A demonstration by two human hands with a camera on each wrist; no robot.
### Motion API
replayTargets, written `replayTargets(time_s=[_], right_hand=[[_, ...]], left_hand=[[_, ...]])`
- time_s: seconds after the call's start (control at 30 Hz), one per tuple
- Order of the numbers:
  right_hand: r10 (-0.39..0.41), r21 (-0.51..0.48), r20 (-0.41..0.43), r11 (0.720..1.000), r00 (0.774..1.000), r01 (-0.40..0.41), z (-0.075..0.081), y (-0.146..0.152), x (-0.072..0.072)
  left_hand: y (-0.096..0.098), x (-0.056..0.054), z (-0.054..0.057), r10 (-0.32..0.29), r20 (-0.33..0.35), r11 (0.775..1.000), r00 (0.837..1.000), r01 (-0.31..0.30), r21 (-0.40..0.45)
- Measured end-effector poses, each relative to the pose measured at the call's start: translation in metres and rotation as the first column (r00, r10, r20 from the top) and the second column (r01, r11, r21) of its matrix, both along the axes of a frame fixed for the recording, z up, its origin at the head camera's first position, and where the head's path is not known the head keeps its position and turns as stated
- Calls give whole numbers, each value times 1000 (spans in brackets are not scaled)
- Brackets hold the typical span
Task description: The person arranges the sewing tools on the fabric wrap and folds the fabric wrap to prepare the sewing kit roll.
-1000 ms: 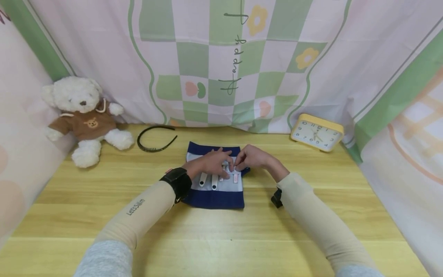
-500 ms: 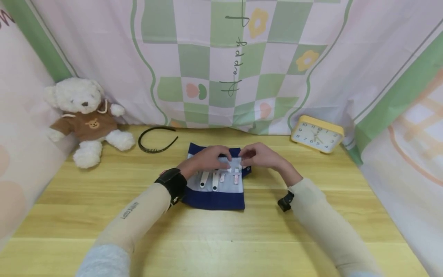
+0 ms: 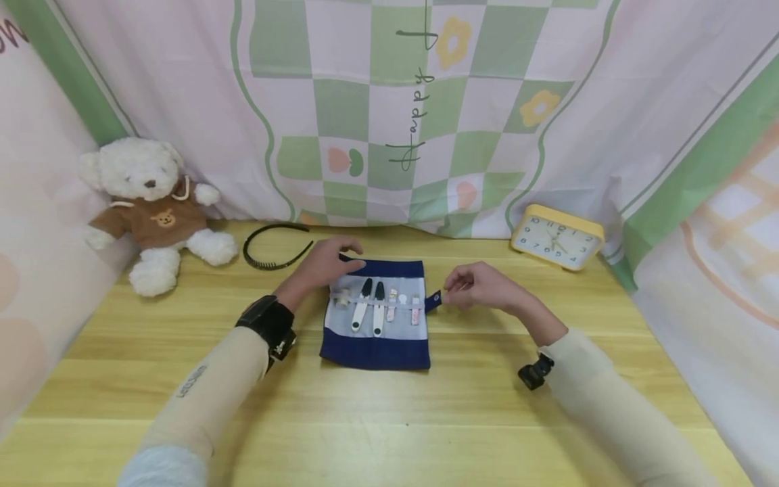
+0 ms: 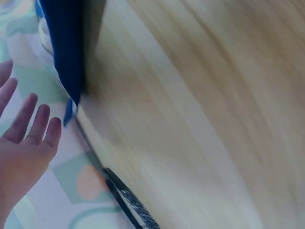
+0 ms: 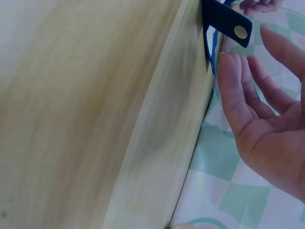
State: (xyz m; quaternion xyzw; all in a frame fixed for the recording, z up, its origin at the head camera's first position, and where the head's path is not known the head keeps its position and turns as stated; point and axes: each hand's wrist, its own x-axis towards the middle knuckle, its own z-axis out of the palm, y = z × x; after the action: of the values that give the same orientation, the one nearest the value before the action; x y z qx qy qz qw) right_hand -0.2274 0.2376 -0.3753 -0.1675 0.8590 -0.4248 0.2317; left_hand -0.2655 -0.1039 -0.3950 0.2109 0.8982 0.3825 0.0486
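Observation:
A navy-and-pale-grey fabric roll-up pouch (image 3: pixel 374 354) lies unfolded on the table. An elastic band across it holds two white-handled tools (image 3: pixel 369 311) with black tips, several small white and pink pieces (image 3: pixel 416 310) and a small beige item (image 3: pixel 343 298) of unclear kind. My left hand (image 3: pixel 325 262) is at the pouch's far left corner, fingers extended; the left wrist view shows them apart from the cloth. My right hand (image 3: pixel 483 287) hovers beside the snap tab (image 3: pixel 433 301) on the right edge. In the right wrist view a gap separates its bent fingers and thumb from the tab (image 5: pixel 231 24).
Behind the left hand lies a black toothed headband (image 3: pixel 276 247). A white teddy bear (image 3: pixel 152 210) in a brown top sits at the back left. The yellow alarm clock (image 3: pixel 558 237) leans at the back right, before a checked curtain (image 3: pixel 395 169).
Both hands have drawn apart from over the pouch's middle, the left toward the far left corner, the right out to the snap tab. The banded items are now uncovered.

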Motion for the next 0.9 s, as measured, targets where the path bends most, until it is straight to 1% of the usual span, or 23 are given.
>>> replayTargets(time_s=[0.07, 0.2, 0.3, 0.37, 0.5, 0.6, 0.67, 0.73, 0.8, 0.9], right_hand=[[21, -5, 26, 1000, 999, -21, 2, 0, 5], [62, -35, 90, 998, 994, -59, 3, -3, 16], [92, -86, 172, 993, 981, -78, -1, -6, 23], [94, -112, 226, 991, 970, -70, -3, -8, 27], [89, -139, 284, 989, 955, -51, -8, -12, 36], [87, -148, 318, 988, 944, -41, -12, -16, 43], [91, -155, 347, 987, 933, -39, -15, -19, 48], [90, -166, 372, 986, 924, -29, -20, -22, 53], [86, -177, 392, 984, 916, -16, -24, -25, 57], [80, -180, 403, 984, 912, -6, -27, -28, 61]], left_hand=[[-6, -1, -1, 43, 0, 999, 999, -43, 13], [-16, -2, -3, 114, 27, 993, 993, -115, 30], [-22, -3, -4, 160, 48, 986, 986, -161, 30], [-23, -4, -5, 183, 56, 982, 981, -185, 31], [-26, -5, -6, 218, 72, 975, 973, -221, 37], [-28, -6, -6, 251, 102, 965, 963, -257, 49], [-29, -7, -6, 267, 128, 960, 955, -276, 55], [-30, -8, -6, 274, 143, 957, 951, -285, 55], [-29, -10, -8, 271, 152, 958, 950, -282, 56], [-28, -11, -10, 269, 153, 959, 951, -280, 54]])
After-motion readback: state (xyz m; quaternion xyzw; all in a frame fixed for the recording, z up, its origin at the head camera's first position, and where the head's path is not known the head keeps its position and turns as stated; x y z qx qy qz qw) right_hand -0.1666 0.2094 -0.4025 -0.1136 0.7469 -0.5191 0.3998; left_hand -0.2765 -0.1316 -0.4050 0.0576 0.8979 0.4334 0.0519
